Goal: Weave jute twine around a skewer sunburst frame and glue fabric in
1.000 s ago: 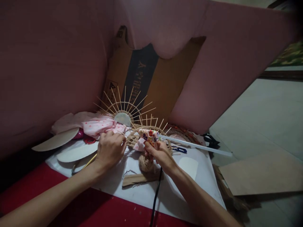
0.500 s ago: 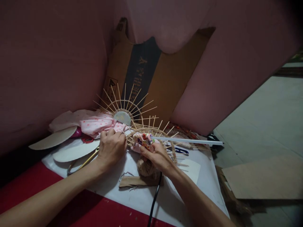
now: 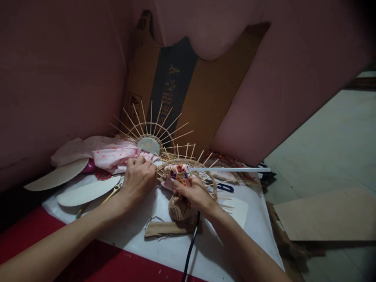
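Right hand [image 3: 190, 191] closes snugly round the flowered bundle [image 3: 179, 172], up over the bench [image 3: 232, 250], nearer its far edge; left hand [image 3: 139, 178] curls, its hold hidden. Bundle looks light, soft-skinned, perhaps stiff inside: grasp its body! Long axis runs crosswise, white stick [image 3: 235, 169] pointing at the right edge.

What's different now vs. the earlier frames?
The right hand has brought the floral-wrapped tool slightly left, closer to the left hand. The white stick behind it has swung from sloping down rightward to nearly level. The view has shifted slightly too. No visible grasp or release; what the left fingers grip is hidden. Twine ball and brown strip stayed put.
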The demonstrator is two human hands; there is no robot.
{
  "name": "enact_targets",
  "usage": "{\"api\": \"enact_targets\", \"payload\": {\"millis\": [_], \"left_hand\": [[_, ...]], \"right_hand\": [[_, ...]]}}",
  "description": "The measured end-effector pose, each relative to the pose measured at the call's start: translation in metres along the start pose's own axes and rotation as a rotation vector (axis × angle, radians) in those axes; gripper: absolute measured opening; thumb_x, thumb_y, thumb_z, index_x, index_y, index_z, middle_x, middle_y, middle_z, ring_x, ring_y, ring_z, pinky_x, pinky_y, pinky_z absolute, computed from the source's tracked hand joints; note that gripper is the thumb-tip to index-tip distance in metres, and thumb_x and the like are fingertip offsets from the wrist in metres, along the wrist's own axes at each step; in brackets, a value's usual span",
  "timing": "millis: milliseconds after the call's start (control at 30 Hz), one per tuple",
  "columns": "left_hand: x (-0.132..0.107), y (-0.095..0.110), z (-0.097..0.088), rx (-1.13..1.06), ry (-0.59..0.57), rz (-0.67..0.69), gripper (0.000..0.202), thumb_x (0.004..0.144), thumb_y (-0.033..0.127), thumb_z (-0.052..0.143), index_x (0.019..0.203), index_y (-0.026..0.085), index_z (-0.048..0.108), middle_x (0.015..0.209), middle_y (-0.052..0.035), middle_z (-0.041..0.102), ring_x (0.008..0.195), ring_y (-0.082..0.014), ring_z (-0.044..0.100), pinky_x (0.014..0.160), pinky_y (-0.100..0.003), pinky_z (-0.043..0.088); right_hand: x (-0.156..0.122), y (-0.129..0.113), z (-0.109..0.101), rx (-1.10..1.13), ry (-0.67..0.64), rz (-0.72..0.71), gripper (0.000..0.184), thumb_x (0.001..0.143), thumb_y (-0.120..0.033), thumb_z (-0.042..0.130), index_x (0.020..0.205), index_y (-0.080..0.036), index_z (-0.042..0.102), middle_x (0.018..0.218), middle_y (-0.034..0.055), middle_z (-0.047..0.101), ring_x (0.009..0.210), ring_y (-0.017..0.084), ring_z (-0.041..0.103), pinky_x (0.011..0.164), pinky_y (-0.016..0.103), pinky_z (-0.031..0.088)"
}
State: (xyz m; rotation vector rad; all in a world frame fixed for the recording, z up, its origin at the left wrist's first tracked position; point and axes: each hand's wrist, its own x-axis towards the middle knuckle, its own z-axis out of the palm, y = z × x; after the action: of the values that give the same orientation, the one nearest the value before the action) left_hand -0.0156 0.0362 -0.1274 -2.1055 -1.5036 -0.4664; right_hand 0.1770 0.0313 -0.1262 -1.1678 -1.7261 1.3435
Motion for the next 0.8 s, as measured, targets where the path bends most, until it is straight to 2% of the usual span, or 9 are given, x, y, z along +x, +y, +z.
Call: {"api": "enact_targets", "payload": {"millis": [100, 267, 433, 567, 700, 800], "left_hand": [[0.0, -0.001, 0.005, 0.001, 0.014, 0.013, 0.014, 0.079, 0.014, 0.054, 0.068, 0.014, 0.062, 0.071, -0.0106, 0.067, 0.079, -0.0314, 0.054, 0.064, -0.043, 0.03], [0.0, -0.003, 0.008, -0.041, 0.035, -0.007, 0.015, 0.081, 0.017, 0.053, 0.069, 0.016, 0.062, 0.071, -0.0086, 0.067, 0.081, -0.0294, 0.054, 0.068, -0.042, 0.031], [0.002, -0.003, 0.011, -0.133, 0.089, -0.05, 0.014, 0.083, 0.024, 0.052, 0.081, 0.017, 0.064, 0.084, -0.0098, 0.067, 0.084, -0.0278, 0.051, 0.069, -0.039, 0.033], [0.006, -0.002, 0.012, -0.111, 0.108, -0.035, 0.018, 0.085, 0.022, 0.05, 0.074, 0.019, 0.064, 0.082, -0.0091, 0.067, 0.083, -0.0276, 0.052, 0.07, -0.039, 0.033], [0.01, 0.0, 0.01, -0.095, 0.091, -0.009, 0.019, 0.084, 0.02, 0.049, 0.071, 0.018, 0.064, 0.077, -0.0084, 0.068, 0.081, -0.0282, 0.052, 0.071, -0.042, 0.033], [0.012, 0.002, 0.007, -0.089, 0.075, 0.009, 0.019, 0.083, 0.018, 0.049, 0.07, 0.018, 0.063, 0.076, -0.0084, 0.068, 0.081, -0.0288, 0.053, 0.07, -0.043, 0.033]], "right_hand": [[0.001, 0.003, 0.0, 0.037, 0.011, -0.028, 0.039, 0.076, -0.056, 0.062, 0.074, -0.016, 0.06, 0.062, -0.0002, 0.056, 0.052, 0.01, 0.045, 0.049, 0.025, 0.035], [0.001, 0.006, 0.0, 0.051, 0.006, -0.002, 0.041, 0.077, -0.057, 0.059, 0.07, -0.016, 0.06, 0.061, 0.0007, 0.057, 0.051, 0.009, 0.044, 0.046, 0.024, 0.032], [-0.001, 0.006, 0.002, 0.053, 0.038, 0.031, 0.045, 0.077, -0.06, 0.057, 0.066, -0.016, 0.061, 0.058, 0.0015, 0.056, 0.046, 0.009, 0.044, 0.042, 0.022, 0.031], [-0.002, 0.0, 0.002, 0.069, 0.064, 0.077, 0.048, 0.075, -0.061, 0.058, 0.066, -0.015, 0.062, 0.052, -0.001, 0.051, 0.042, 0.008, 0.04, 0.037, 0.02, 0.027], [-0.002, 0.0, 0.002, 0.101, 0.067, 0.075, 0.05, 0.073, -0.063, 0.058, 0.065, -0.014, 0.061, 0.052, -0.0012, 0.052, 0.044, 0.007, 0.043, 0.038, 0.019, 0.029], [-0.001, 0.002, 0.001, 0.087, 0.061, 0.087, 0.051, 0.073, -0.064, 0.058, 0.065, -0.014, 0.062, 0.05, -0.0021, 0.05, 0.04, 0.007, 0.04, 0.036, 0.02, 0.027]]}}
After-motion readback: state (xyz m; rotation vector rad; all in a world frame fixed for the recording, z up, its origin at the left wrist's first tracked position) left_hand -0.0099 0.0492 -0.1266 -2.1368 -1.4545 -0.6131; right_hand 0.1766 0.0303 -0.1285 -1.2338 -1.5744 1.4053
